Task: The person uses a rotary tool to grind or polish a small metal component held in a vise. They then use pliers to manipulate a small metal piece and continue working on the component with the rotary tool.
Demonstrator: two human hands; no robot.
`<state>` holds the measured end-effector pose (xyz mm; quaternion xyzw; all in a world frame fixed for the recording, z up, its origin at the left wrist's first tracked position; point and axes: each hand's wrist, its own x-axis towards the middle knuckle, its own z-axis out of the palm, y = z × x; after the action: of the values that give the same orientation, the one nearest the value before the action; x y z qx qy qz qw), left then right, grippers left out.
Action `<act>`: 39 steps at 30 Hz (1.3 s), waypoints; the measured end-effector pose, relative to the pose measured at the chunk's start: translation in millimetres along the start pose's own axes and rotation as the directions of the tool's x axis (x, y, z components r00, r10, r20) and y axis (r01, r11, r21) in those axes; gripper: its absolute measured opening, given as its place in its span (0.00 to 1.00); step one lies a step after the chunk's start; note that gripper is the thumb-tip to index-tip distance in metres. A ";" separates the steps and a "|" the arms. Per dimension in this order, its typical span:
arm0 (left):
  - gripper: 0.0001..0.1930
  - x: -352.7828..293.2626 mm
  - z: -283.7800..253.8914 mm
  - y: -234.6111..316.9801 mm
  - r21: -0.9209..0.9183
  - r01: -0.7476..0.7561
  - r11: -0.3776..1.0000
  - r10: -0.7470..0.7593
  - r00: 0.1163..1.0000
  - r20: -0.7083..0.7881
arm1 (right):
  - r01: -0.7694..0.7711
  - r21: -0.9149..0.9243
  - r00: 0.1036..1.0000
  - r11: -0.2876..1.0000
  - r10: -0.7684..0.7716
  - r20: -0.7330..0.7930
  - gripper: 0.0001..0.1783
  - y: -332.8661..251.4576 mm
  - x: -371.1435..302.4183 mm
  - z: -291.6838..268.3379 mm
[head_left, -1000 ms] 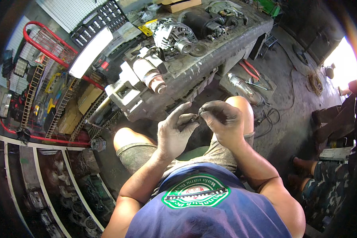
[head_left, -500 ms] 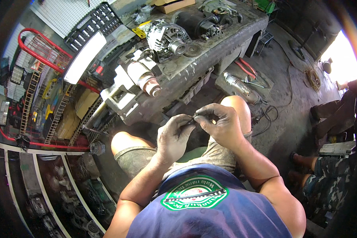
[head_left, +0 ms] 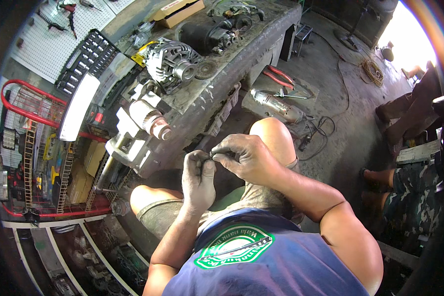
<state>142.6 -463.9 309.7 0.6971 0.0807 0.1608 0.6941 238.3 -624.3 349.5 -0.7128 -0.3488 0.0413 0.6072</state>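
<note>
Above my lap, my blackened left hand point(head_left: 198, 180) has its fingers curled in and its thumb up. My right hand point(head_left: 244, 154) meets it from the right, thumb and forefinger pinched together. A tiny dark piece point(head_left: 212, 154) shows where the fingertips meet; its kind is too small to make out. Past my hands, a vise point(head_left: 128, 140) on the bench corner holds a motor armature point(head_left: 150, 120) with a copper-coloured end pointing towards me.
On the bench point(head_left: 241, 56) are an alternator point(head_left: 167, 61), a dark cylindrical motor point(head_left: 200, 37) and a cardboard box point(head_left: 182, 14). A power tool point(head_left: 278, 106) and red-handled pliers point(head_left: 279, 76) lie low to the right. A red wire rack point(head_left: 34, 116) stands left. Another person's legs point(head_left: 409, 187) are at far right.
The view has turned, so the bench and my hands sit further left. My left fingers have curled in more, its thumb now upright; my right hand keeps its pinch beside it.
</note>
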 end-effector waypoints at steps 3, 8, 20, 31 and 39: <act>0.09 5.7 3.3 3.4 -0.158 0.108 0.982 -0.101 0.994 0.052 | 0.044 -0.064 0.991 0.997 -0.036 0.126 0.12 4.4 7.9 -13.7; 0.15 19.9 2.8 11.4 -0.526 0.289 0.800 -0.301 0.951 0.066 | -0.087 -0.427 0.988 0.900 0.022 -0.153 0.26 51.4 45.1 -99.4; 0.14 29.9 -15.6 14.7 -0.663 0.433 0.612 -0.432 0.884 0.179 | -0.397 -0.901 0.808 0.176 0.533 -0.252 0.32 220.5 113.3 -207.9; 0.18 20.8 -38.4 13.2 -0.650 0.357 0.671 -0.392 0.915 0.099 | -0.386 -0.873 0.922 0.297 0.153 -0.355 0.29 153.5 123.3 -205.2; 0.20 23.1 -16.6 11.9 -0.786 0.212 0.581 -0.269 0.961 0.061 | 0.238 0.605 0.775 0.760 0.227 -0.590 0.27 1.0 50.7 -115.6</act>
<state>157.3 -440.8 323.9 0.2995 0.1183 0.1068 0.9407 332.7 -693.2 397.1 -0.4270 -0.0895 -0.0842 0.8959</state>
